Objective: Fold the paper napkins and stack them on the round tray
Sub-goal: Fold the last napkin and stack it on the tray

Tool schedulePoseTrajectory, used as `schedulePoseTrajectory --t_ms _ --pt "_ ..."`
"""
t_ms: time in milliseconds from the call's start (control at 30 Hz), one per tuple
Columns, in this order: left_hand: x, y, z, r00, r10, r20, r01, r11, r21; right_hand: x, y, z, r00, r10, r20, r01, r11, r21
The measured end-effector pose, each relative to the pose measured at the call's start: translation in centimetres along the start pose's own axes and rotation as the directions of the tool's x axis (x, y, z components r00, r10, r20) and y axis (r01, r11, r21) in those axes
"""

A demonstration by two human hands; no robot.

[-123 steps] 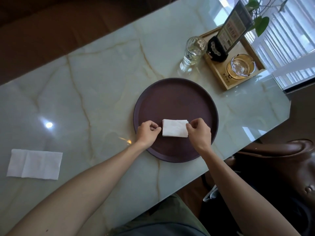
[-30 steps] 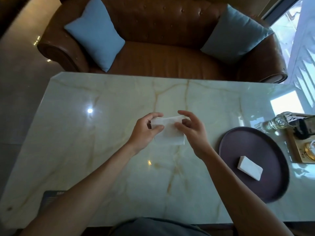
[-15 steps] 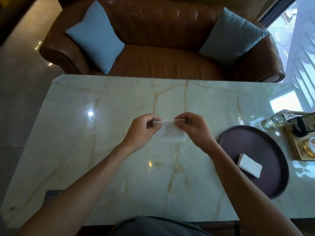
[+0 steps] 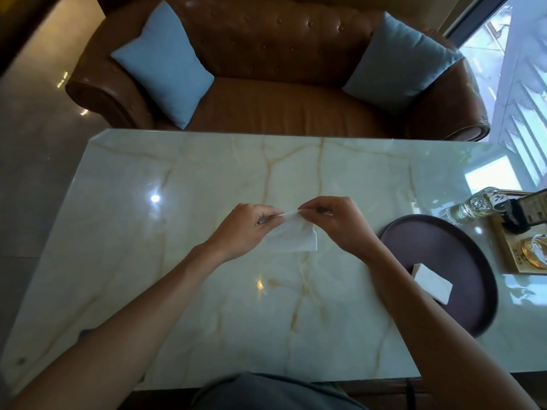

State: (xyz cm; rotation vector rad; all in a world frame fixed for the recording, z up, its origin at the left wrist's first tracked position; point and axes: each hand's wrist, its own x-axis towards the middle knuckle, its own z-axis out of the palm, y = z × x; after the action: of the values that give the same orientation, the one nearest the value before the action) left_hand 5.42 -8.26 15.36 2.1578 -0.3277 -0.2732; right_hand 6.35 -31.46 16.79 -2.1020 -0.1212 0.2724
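Observation:
A white paper napkin (image 4: 296, 236) hangs just above the middle of the marble table (image 4: 207, 306). My left hand (image 4: 245, 229) pinches its top edge at the left end. My right hand (image 4: 334, 223) pinches the same edge at the right end. The napkin's lower part droops toward the tabletop. At the right, a dark round tray (image 4: 450, 247) lies on the table. One folded white napkin (image 4: 433, 284) rests on the tray, its left corner hidden behind my right forearm.
A wooden tray (image 4: 503, 250) at the far right edge holds a glass dish (image 4: 535, 251) and a dark sign stand (image 4: 524, 214). A clear glass (image 4: 476, 204) stands beside it. A brown leather sofa (image 4: 281, 108) with two blue cushions runs along the table's far side.
Earlier both hands pressed a folded napkin on the tray. Since then they have picked up a second napkin over the table's middle and pulled its top edge taut between them.

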Motion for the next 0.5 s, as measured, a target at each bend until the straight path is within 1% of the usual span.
schedulePoseTrajectory --t_ms 100,167,200,233,267,300,367,433,500 --pt "-0.3 -0.5 -0.3 1.000 0.005 0.024 -0.005 1.000 0.007 -0.1 0.4 -0.8 1.000 0.019 0.018 -0.018 0.996 -0.089" --pt "-0.4 -0.8 -0.4 0.999 -0.013 0.031 0.013 1.000 -0.008 0.0 1.0 -1.7 0.998 0.041 -0.038 -0.046 0.988 -0.147" --pt "-0.5 -0.9 -0.5 0.999 -0.036 0.024 0.037 0.998 -0.044 -0.1 1.6 -2.2 0.995 0.065 -0.076 -0.076 0.985 -0.153" --pt "-0.5 -1.0 -0.5 0.997 -0.071 0.014 0.072 0.990 -0.124 -0.1 2.3 -2.6 0.990 0.100 -0.102 -0.112 0.986 -0.126" --pt "-0.5 -1.0 -0.6 0.993 -0.119 0.007 0.117 0.962 -0.247 -0.3 2.8 -2.8 0.984 0.145 -0.101 -0.152 0.986 -0.064" --pt "-0.4 -0.9 -0.7 0.986 -0.168 0.010 0.159 0.909 -0.386 -0.6 3.3 -2.7 0.977 0.200 -0.070 -0.198 0.980 0.035" --pt "-0.2 -0.6 -0.7 0.968 -0.246 0.045 0.222 0.766 -0.604 -1.6 3.8 -1.6 0.955 0.291 0.056 -0.295 0.921 0.254" --pt "-0.1 -0.3 -0.5 0.956 -0.279 0.094 0.263 0.664 -0.700 -2.2 4.1 -0.1 0.923 0.336 0.186 -0.383 0.839 0.387" --pt "0.0 -0.1 -0.1 0.949 -0.284 0.139 0.290 0.601 -0.745 -2.5 4.2 1.3 0.908 0.339 0.247 -0.418 0.789 0.451"
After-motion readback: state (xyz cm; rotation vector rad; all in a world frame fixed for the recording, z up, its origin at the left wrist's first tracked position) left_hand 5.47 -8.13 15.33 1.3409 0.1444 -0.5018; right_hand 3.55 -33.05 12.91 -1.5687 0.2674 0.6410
